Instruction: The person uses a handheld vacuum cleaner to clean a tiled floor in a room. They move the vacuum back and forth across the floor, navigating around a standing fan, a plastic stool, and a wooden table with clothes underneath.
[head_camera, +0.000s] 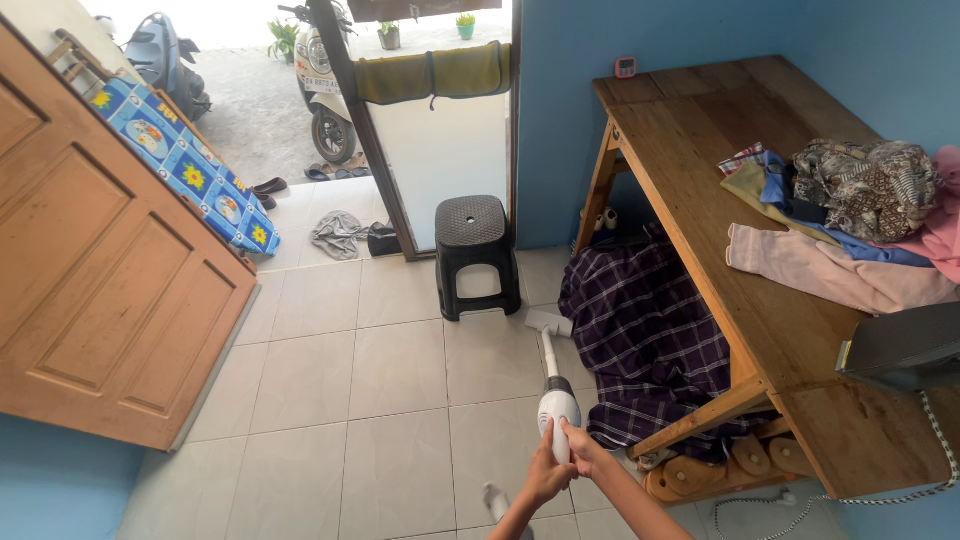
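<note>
The white stick vacuum (556, 395) stands on the tiled floor (380, 400), its head (548, 322) beside the black plastic stool (477, 255) and just touching the plaid cloth (640, 340) under the wooden table (740, 180). Both hands close around its handle: the left hand (545, 478) from below, the right hand (583, 450) beside it. Folded clothes (850, 220) lie on the table. A wooden door (110, 270) stands open on the left.

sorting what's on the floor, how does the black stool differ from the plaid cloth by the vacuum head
The black stool stands upright and rigid on open tiles; the plaid cloth lies crumpled, partly under the wooden table. The stool is plain black, the cloth dark purple check. Both sit near the vacuum head.
</note>
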